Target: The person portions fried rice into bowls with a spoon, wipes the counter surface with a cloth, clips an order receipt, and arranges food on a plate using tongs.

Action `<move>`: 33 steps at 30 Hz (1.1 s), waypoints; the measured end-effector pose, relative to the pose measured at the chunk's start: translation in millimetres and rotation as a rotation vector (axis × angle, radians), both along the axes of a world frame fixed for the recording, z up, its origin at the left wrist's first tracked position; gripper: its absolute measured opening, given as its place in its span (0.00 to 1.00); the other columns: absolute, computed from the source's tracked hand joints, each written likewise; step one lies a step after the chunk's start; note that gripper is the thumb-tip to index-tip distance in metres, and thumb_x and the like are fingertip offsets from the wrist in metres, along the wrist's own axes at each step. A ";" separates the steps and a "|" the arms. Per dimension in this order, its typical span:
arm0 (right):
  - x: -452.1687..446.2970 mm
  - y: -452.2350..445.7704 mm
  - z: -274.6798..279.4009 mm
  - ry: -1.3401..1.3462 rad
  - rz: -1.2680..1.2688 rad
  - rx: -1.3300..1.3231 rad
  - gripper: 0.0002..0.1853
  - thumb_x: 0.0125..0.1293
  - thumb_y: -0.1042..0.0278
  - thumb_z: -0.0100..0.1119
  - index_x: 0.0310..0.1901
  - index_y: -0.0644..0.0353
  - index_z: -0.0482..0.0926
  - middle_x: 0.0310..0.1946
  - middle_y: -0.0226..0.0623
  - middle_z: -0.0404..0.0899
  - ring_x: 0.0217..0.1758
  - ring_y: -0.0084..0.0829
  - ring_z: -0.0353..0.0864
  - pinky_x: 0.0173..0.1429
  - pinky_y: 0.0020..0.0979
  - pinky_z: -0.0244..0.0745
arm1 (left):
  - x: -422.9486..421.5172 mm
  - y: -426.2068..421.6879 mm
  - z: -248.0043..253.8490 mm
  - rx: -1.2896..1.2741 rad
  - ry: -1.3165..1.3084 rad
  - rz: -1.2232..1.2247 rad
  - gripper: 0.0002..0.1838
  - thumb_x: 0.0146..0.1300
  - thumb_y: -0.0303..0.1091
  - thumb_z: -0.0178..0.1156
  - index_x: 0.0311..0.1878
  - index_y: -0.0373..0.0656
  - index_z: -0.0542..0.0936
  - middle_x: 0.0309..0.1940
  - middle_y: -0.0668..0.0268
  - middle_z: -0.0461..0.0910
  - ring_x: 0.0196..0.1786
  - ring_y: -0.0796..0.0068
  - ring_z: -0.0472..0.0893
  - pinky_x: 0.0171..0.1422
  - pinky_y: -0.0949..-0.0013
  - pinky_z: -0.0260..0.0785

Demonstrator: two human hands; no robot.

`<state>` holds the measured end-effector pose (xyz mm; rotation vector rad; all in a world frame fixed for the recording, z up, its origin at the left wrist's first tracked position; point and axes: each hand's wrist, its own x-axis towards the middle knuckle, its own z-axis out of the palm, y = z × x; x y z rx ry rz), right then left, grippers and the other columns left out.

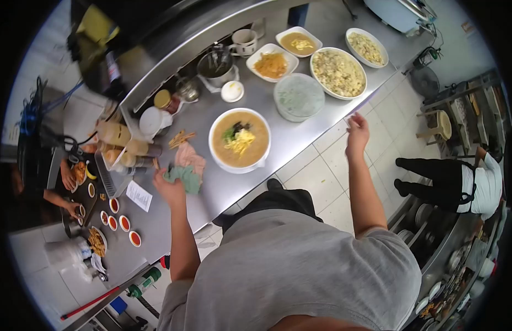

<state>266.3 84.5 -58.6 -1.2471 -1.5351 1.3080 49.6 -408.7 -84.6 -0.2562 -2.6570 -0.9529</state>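
Observation:
My left hand (171, 187) is at the table's front edge, its fingers closed on the near corner of a green cloth (187, 180). A pink cloth (189, 157) lies against the green one. My right hand (357, 137) hangs in the air beyond the table edge, fingers loosely apart and holding nothing. Between my hands stands a white bowl of brown soup (220, 151), topped with yellow strips, chopped greens and something dark. Nearer my right hand are a round lidded tub (299, 98) and a white bowl of pale chopped food (338, 71).
Bowls of orange shreds (270, 64) and yellow strips (298, 44) stand at the back. Squeeze bottles (115, 133) and several small red sauce cups (124, 223) are left. Another person's hands (68, 175) work at far left. A person in a white shirt (484, 185) stands right.

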 end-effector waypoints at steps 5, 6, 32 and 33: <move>-17.3 110.0 -11.4 0.416 0.028 -0.683 0.22 0.63 0.69 0.53 0.56 0.72 0.67 0.40 0.50 0.76 0.43 0.40 0.79 0.51 0.38 0.79 | 39.5 111.2 98.5 0.115 0.060 -0.284 0.25 0.46 0.18 0.57 0.53 0.39 0.72 0.57 0.52 0.70 0.64 0.52 0.66 0.69 0.57 0.55; -27.2 117.9 -9.0 0.445 0.106 -0.756 0.19 0.61 0.72 0.51 0.52 0.76 0.67 0.42 0.54 0.75 0.44 0.46 0.79 0.52 0.40 0.81 | 40.7 125.4 102.6 0.130 0.042 -0.338 0.26 0.47 0.17 0.56 0.53 0.39 0.71 0.58 0.52 0.70 0.63 0.53 0.66 0.68 0.58 0.56; 61.8 34.7 151.2 0.158 0.599 -0.711 0.30 0.40 0.80 0.45 0.53 0.76 0.68 0.43 0.47 0.78 0.39 0.38 0.81 0.41 0.31 0.79 | 62.1 342.7 204.1 0.171 -0.203 -0.869 0.42 0.67 0.65 0.38 0.73 0.42 0.51 0.73 0.55 0.53 0.75 0.61 0.53 0.76 0.62 0.42; 55.3 25.9 152.1 0.181 0.605 -0.734 0.30 0.40 0.81 0.45 0.53 0.76 0.68 0.44 0.48 0.78 0.40 0.38 0.81 0.42 0.31 0.79 | 68.1 325.9 209.0 0.131 -0.118 -0.791 0.41 0.68 0.64 0.38 0.74 0.43 0.50 0.73 0.56 0.52 0.75 0.59 0.52 0.77 0.62 0.41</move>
